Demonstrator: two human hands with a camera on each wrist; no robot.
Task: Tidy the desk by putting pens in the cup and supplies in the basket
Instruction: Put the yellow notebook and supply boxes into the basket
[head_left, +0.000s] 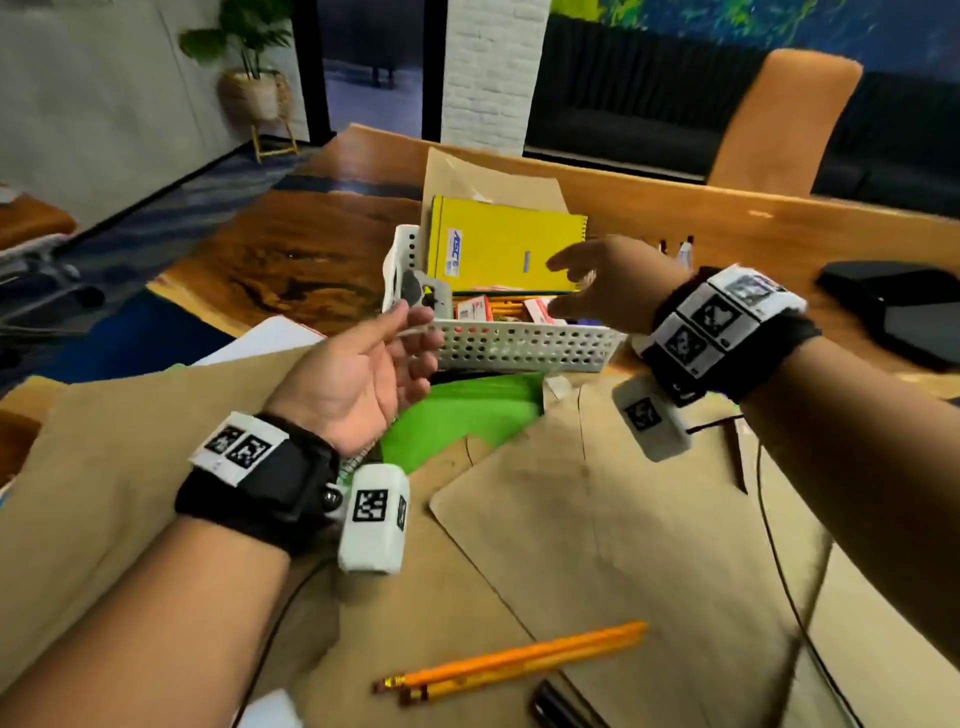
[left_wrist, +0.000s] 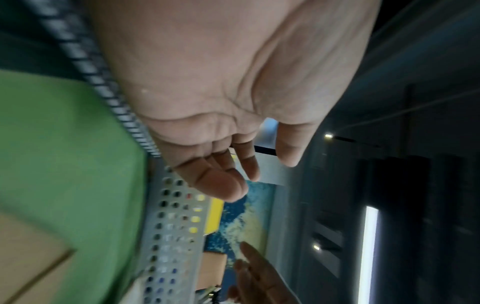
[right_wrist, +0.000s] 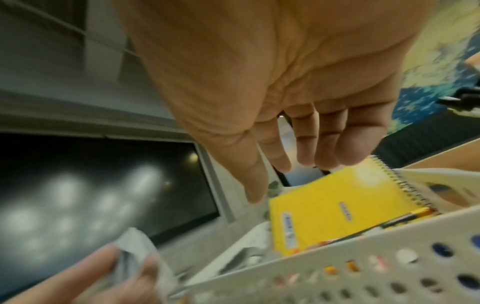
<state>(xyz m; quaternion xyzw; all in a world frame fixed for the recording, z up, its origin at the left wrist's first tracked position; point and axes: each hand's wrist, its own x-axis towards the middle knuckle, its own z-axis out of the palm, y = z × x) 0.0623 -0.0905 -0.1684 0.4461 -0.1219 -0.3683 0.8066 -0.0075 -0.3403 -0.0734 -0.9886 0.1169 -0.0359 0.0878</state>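
Pencils (head_left: 511, 662) lie on the brown envelopes near our body, well behind both hands — two orange shafts side by side, erasers at one end. We judge them light, stiff and apt to roll; take them mid-shaft with thumb and two fingers, both together if the pinch spans them.

Our left hand (head_left: 363, 371) is palm-up, its fingertips (head_left: 410, 317) pinching a small pale item that looks like a thin blister card, just in front of the white perforated basket (head_left: 519, 348). We judge the card light and flexible, so an edge hold suffices.

Our right hand (head_left: 605, 286) hovers over the basket with fingers spread and holding nothing, its fingertips close to the yellow spiral notebook (head_left: 498, 249) that stands inside. The cup cannot be clearly made out.
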